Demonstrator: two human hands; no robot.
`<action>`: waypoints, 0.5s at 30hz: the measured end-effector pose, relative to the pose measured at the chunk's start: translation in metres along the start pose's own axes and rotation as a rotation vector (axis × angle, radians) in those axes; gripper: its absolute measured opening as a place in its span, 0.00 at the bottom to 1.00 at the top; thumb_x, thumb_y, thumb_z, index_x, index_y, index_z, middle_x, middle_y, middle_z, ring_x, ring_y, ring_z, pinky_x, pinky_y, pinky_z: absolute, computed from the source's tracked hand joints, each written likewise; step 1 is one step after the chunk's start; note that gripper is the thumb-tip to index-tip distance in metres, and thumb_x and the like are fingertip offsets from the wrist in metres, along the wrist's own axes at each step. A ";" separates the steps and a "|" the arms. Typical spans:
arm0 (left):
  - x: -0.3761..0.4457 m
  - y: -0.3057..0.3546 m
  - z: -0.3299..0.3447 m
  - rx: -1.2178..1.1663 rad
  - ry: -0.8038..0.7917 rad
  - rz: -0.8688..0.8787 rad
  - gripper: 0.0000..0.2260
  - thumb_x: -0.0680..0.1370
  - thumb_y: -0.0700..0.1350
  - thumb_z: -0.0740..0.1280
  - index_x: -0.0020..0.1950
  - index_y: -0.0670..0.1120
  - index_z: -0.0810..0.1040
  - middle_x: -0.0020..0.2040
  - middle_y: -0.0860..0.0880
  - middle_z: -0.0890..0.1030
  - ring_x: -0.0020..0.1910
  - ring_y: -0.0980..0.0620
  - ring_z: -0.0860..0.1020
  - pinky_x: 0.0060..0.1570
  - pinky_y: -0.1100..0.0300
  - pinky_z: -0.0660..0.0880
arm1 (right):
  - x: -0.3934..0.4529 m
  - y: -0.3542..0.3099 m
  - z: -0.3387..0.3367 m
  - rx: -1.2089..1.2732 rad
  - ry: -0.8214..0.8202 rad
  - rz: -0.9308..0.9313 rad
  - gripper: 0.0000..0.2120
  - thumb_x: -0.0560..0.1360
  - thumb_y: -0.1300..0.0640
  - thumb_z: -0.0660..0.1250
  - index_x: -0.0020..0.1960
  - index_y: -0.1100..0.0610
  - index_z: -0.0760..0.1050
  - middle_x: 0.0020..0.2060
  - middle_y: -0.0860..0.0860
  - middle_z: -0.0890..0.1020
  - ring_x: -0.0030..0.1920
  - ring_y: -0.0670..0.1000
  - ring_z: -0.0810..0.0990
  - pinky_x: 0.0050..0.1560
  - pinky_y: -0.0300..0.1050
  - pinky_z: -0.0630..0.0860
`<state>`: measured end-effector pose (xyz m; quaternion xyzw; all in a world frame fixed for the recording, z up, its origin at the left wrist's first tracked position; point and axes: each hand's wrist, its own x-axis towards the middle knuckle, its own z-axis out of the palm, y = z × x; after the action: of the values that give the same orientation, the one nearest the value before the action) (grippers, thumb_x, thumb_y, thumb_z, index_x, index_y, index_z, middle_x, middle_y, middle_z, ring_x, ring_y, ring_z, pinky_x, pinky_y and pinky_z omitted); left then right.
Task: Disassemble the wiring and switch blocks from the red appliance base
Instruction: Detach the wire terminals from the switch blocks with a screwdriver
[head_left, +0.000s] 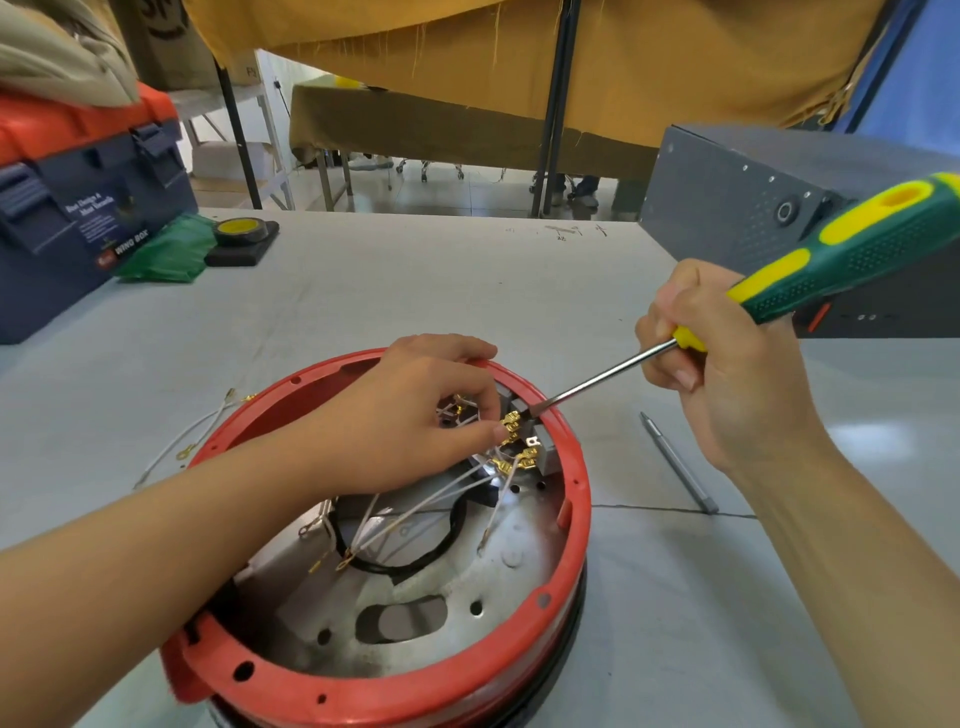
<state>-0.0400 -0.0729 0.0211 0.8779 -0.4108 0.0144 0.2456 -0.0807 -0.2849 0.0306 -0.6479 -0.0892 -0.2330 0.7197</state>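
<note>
Where grey table (467, 280) spreads | toolbox (78, 208) left | yellow curtain (623, 52) behind

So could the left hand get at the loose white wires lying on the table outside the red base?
Probably yes. The white wires lie in the open beside the red base, nothing over them. But the left hand is pinching a brass connector and must let go first.

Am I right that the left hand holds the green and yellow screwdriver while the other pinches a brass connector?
No, the head view shows the right hand holding the screwdriver; the left hand pinches the brass connector.
</note>
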 end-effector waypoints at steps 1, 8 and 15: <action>0.000 0.000 0.000 -0.001 0.000 -0.001 0.04 0.74 0.51 0.68 0.42 0.54 0.80 0.69 0.54 0.70 0.67 0.63 0.63 0.58 0.71 0.56 | -0.002 0.000 0.000 -0.003 0.005 -0.003 0.14 0.66 0.61 0.61 0.23 0.52 0.65 0.18 0.43 0.64 0.21 0.46 0.57 0.26 0.36 0.56; 0.000 0.001 -0.001 -0.001 -0.002 -0.007 0.03 0.74 0.51 0.68 0.41 0.54 0.79 0.69 0.54 0.70 0.68 0.62 0.64 0.58 0.69 0.56 | -0.005 0.004 -0.002 0.055 0.062 0.029 0.11 0.68 0.62 0.58 0.27 0.58 0.63 0.18 0.44 0.64 0.21 0.47 0.56 0.26 0.35 0.56; 0.000 0.001 -0.002 -0.009 -0.018 -0.018 0.03 0.74 0.49 0.68 0.40 0.53 0.79 0.70 0.54 0.69 0.67 0.62 0.63 0.56 0.76 0.56 | -0.008 0.013 -0.006 0.141 0.071 0.078 0.15 0.69 0.61 0.59 0.24 0.52 0.68 0.20 0.45 0.67 0.21 0.45 0.59 0.25 0.35 0.58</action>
<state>-0.0403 -0.0724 0.0230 0.8806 -0.4049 0.0024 0.2462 -0.0825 -0.2884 0.0147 -0.5898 -0.0546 -0.2205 0.7749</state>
